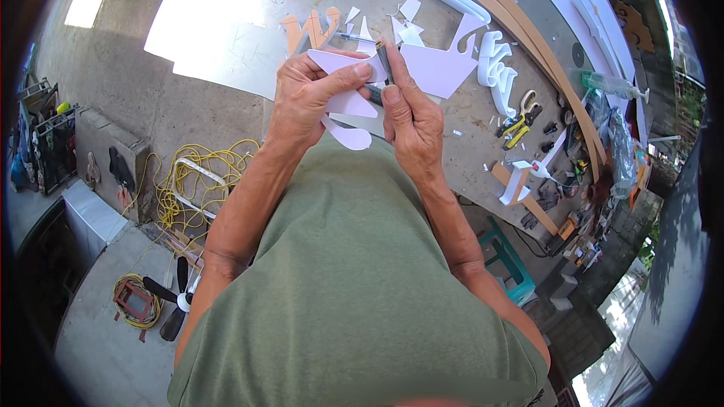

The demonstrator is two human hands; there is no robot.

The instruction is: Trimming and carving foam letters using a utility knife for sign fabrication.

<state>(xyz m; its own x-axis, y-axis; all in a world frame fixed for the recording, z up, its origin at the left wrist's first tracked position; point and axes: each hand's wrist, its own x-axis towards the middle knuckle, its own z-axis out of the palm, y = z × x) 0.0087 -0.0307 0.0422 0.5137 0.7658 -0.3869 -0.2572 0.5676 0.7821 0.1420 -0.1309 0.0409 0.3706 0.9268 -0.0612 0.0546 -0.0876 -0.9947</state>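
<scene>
Left hand: closed on a white cut-out piece, thumb on its face and fingers behind; the left hand is in a narrow pinch.
White cut-out piece: held up in front of the person's body, near the table's edge; a rounded lobe hangs at its lower end.
Right hand: the right hand grips a slim dark tool between thumb and forefinger, right beside the piece; whether the tool touches it cannot be told.
Clear bottle: the greenish, see-through bottle lies on its side at the right; its contents cannot be made out.
Plastic bag: a crumpled clear bag sits just below the bottle, what it holds unclear.
Cord frame: a reddish-brown frame on the floor, with yellow cord coiled around it.
Table: the grey table bears a large white sheet, a brown letter shape, white raised lettering, yellow-handled scissors and a white glue gun.
Stool: a teal stool, partly under the table, near the right forearm.
</scene>
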